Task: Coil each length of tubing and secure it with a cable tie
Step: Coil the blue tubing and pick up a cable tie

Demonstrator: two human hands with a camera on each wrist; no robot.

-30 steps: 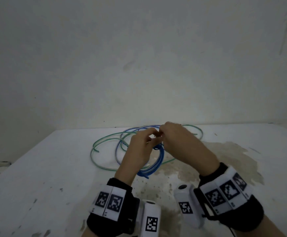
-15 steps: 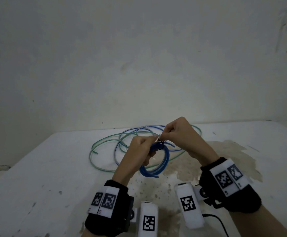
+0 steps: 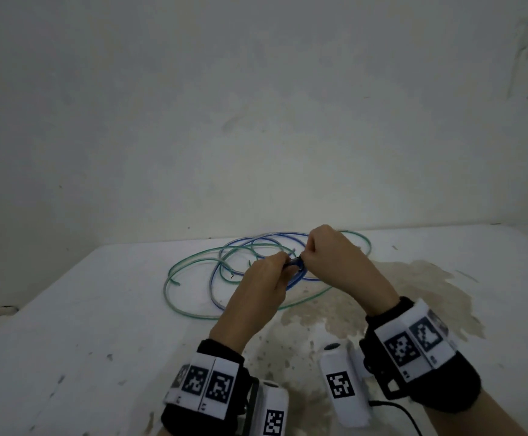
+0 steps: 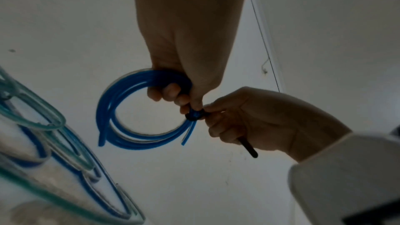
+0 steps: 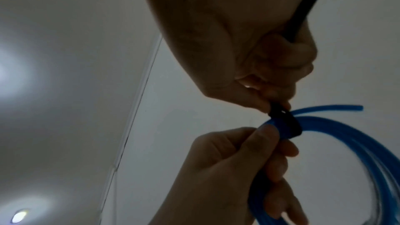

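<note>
My left hand [image 3: 275, 269] grips a small coil of blue tubing [image 4: 108, 109], held above the white table [image 3: 67, 325]. A black cable tie [image 4: 194, 115] is looped round the coil's strands right beside the left fingertips [image 4: 173, 93]. My right hand [image 3: 313, 253] pinches the tie at the loop, and the tie's tail [image 5: 307, 6] runs back through its curled fingers. In the right wrist view the tie loop [image 5: 285, 122] sits snug on the blue coil [image 5: 346, 134]. In the head view my left hand hides most of the coil.
Loose green tubing [image 3: 193, 265] and loose blue tubing [image 3: 275, 237] lie in wide tangled loops on the table behind my hands. A brownish stain [image 3: 413, 287] spreads over the table to the right. A plain wall stands just behind the table's far edge.
The blue coil hung below my left hand before; now it sits higher and mostly behind that hand. Both hands stay together at the tie, and the view has shifted slightly.
</note>
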